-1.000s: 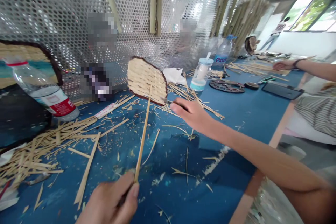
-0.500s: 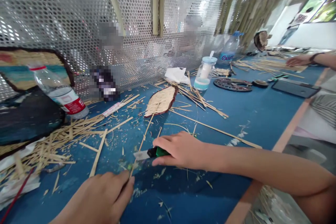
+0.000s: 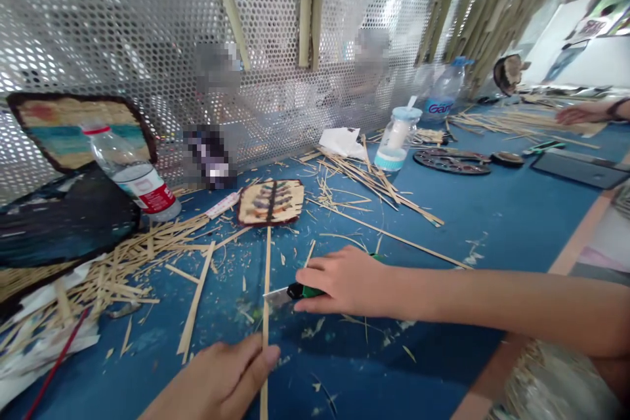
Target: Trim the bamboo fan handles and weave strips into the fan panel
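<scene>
Between the thumb and fingers of my left hand [image 3: 224, 377] is a thin bamboo strip [image 3: 267, 259], which runs away from me across the blue table. At the strip's far end is a small woven panel [image 3: 273, 202] with a dark edge and a painted leaf-like pattern. My right hand [image 3: 339, 281] is closed round a green and black utility knife [image 3: 308, 291]. The knife's blade [image 3: 278, 297] reaches the strip just beyond my left fingertips; whether it cuts in cannot be seen.
Bamboo strips [image 3: 118, 256] and shavings lie to the left, near a red-labelled bottle [image 3: 147, 187]. Further back are a lidded jar [image 3: 394, 141], a paint palette [image 3: 450, 161] and a phone [image 3: 581, 167]. Another person's hand [image 3: 583, 113] is at far right. A perforated metal screen [image 3: 266, 98] stands behind.
The woven panel has turned over from its plain side to its painted side, and the strip now shows its broad face. My left hand sits slightly lower and further right.
</scene>
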Motion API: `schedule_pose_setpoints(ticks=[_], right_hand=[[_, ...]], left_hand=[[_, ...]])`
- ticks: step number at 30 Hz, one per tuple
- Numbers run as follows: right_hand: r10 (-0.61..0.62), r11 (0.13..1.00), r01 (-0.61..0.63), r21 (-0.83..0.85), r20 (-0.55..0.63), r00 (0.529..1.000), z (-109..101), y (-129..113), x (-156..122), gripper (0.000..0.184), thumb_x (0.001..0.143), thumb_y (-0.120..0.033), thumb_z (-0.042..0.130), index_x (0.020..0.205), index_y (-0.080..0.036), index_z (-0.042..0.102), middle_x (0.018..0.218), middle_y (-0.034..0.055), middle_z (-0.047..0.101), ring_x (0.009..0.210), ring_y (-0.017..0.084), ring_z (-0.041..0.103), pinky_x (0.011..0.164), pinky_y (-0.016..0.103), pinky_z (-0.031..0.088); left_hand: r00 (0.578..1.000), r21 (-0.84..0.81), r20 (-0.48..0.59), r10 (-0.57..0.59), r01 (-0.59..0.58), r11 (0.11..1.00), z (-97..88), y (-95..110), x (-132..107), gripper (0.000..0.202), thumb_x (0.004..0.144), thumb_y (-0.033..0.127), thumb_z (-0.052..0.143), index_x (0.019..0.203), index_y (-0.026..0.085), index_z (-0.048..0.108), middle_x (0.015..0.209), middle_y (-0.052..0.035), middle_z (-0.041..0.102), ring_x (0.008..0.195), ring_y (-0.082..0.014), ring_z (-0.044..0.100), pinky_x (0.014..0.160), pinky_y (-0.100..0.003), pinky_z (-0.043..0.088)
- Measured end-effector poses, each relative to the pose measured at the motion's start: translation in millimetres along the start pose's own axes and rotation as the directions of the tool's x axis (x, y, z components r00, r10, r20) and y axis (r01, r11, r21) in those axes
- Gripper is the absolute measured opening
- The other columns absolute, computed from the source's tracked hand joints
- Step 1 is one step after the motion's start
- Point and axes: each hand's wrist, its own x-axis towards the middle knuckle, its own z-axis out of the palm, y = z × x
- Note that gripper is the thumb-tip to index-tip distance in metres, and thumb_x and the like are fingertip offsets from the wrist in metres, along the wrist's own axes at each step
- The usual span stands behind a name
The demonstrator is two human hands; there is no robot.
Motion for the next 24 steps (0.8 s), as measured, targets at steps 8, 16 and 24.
schedule_pose_setpoints(ticks=[8, 16, 24], right_hand=[[-0.096, 0.983, 0.102, -0.155, 0.045, 0.994, -1.2, 4.0, 17.6, 0.04, 0.102, -0.047, 0.033, 0.098, -0.018, 0.061, 0.084, 0.004, 0.065, 0.068, 0.015, 0.058, 0.05, 0.028, 0.026], [-0.136, 0.982, 0.115, -0.153, -0.135, 0.981, 22.8, 2.3, 16.6, 0.051, 0.099, -0.057, 0.03, 0.095, -0.018, 0.062, 0.086, 0.005, 0.063, 0.075, 0.016, 0.056, 0.058, 0.028, 0.036], [-0.026, 0.994, 0.011, -0.111, -0.132, 0.991, 18.2, 7.2, 17.6, 0.046, 0.1, -0.051, 0.033, 0.116, -0.022, 0.063, 0.1, 0.0085, 0.058, 0.085, 0.019, 0.053, 0.068, 0.031, 0.042]], left_hand=[[0.886, 0.502, -0.392, -0.246, 0.431, 0.75, -98.1, -111.3, 112.8, 0.054, 0.099, 0.033, 0.013, 0.139, 0.014, 0.044, 0.121, -0.0186, 0.061, 0.098, -0.0345, 0.065, 0.074, -0.047, 0.052], [0.819, 0.469, -0.464, -0.338, 0.551, 0.69, -95.0, -195.7, 179.3, 0.042, 0.097, 0.04, 0.05, 0.13, 0.015, 0.05, 0.116, -0.0111, 0.061, 0.099, -0.0238, 0.063, 0.087, -0.047, 0.053], [0.889, 0.506, -0.303, -0.343, 0.455, 0.732, -81.5, -218.4, 176.5, 0.045, 0.097, 0.041, 0.05, 0.135, 0.017, 0.049, 0.114, -0.0112, 0.064, 0.099, -0.0236, 0.064, 0.09, -0.048, 0.052]])
